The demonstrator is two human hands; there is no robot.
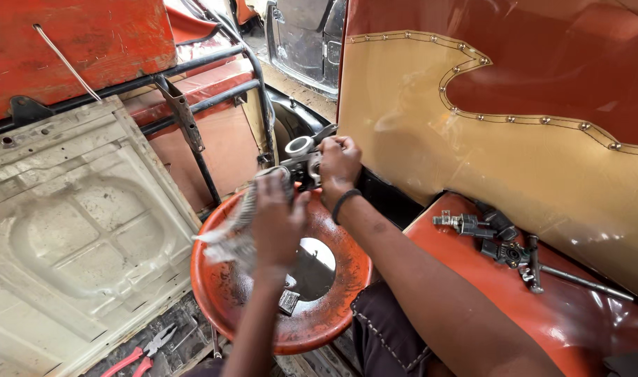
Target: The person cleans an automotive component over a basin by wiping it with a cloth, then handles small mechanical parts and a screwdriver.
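Two hands on metal part (303, 162), centre scene, above orange basin (347, 307). Right hand (338, 167) fingers clamped on body; left hand (277, 216) closed on rag (236, 227). Prob heavy, rigid, oily/slippery; grip thick body.

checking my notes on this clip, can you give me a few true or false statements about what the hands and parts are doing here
1. The right hand grips a grey metal part. True.
2. The left hand holds a screwdriver. False: it holds a striped rag against the metal part.
3. The hands work above an orange basin. True.
4. Red-handled pliers lie inside the basin. False: they lie outside it, at the lower left near the pale metal panel.
5. More metal parts rest on the orange seat at the right. True.
6. The right wrist is bare. False: it wears a dark band.
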